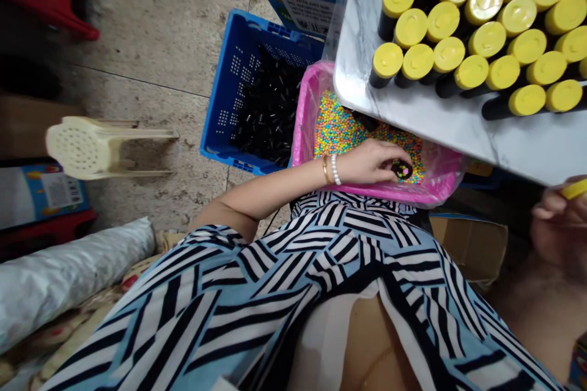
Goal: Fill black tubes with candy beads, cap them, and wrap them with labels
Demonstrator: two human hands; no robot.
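While your left hand [372, 162] gripped a black tube [402, 170], your right hand [554, 223] held a yellow cap [576, 188] at three o'clock.

You are holding a black tube [402, 169] among the beads, its round mouth facing upward and showing a few coloured pieces inside, one of them pink; your fingers are hiding most of its body. Small round beads [339, 128] in yellow, orange, turquoise and pink are lying loose in a lined pink basin [303, 122]. You are gripping a yellow cap [575, 188] well apart from the tube; the view's right edge is cutting it off.
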